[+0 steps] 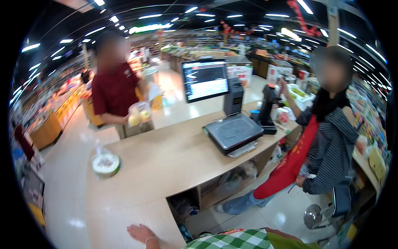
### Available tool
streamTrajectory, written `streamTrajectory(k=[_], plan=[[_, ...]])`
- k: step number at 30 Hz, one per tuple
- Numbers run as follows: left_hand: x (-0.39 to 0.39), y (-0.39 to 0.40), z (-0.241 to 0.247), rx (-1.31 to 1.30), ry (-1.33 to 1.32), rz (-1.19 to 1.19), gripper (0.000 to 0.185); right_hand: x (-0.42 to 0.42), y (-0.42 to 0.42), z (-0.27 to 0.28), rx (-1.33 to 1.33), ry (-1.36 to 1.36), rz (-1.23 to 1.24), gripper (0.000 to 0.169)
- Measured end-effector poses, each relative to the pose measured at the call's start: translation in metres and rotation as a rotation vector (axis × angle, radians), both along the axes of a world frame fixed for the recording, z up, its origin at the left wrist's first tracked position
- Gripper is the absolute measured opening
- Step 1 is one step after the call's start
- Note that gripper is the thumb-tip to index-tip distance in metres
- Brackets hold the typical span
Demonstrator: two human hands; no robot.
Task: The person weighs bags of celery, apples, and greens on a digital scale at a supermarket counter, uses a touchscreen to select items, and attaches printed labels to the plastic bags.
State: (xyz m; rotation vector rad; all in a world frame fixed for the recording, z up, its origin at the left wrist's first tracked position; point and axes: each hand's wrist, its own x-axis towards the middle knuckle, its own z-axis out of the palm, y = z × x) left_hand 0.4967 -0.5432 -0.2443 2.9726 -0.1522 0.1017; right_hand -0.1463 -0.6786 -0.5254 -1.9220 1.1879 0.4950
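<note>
My left hand (140,233) lies palm down on the near part of the pale wood counter (146,174), holding nothing. A thin band circles its wrist. My right hand is out of view. Farther along the counter, at the left edge, rests a cut round of green-rinded melon (106,165), white inside with a darker middle, apparently in clear plastic. To the right stands a weighing scale (233,129) with a flat metal pan. Its lit touch screen (205,79) faces this way. Below me shows a green and white checked apron (233,239).
Across the counter a person in a dark red shirt (113,87) holds a clear bag of pale yellow items (140,115). At right sits a person in a red apron (295,162), one arm raised by a black device (269,99). Open shelves (224,186) under the counter hold plastic bags.
</note>
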Motion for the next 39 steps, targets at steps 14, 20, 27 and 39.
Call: streamTrajectory(k=[14,20,27,39], plan=[[-0.011,0.01,-0.003,0.023,-0.542,-0.074,0.042,0.056,-0.002,0.098,-0.033,0.127,0.051,0.042],[-0.011,0.01,0.0,-0.007,-0.509,-0.075,0.041,0.052,-0.009,0.08,-0.019,0.072,0.061,0.043],[-0.015,0.009,0.008,-0.016,-0.478,-0.082,0.041,0.054,-0.011,0.078,0.007,0.111,0.011,0.043],[-0.011,0.01,0.0,-0.01,-0.461,-0.091,0.042,0.071,-0.009,0.118,0.046,0.178,0.039,0.04]])
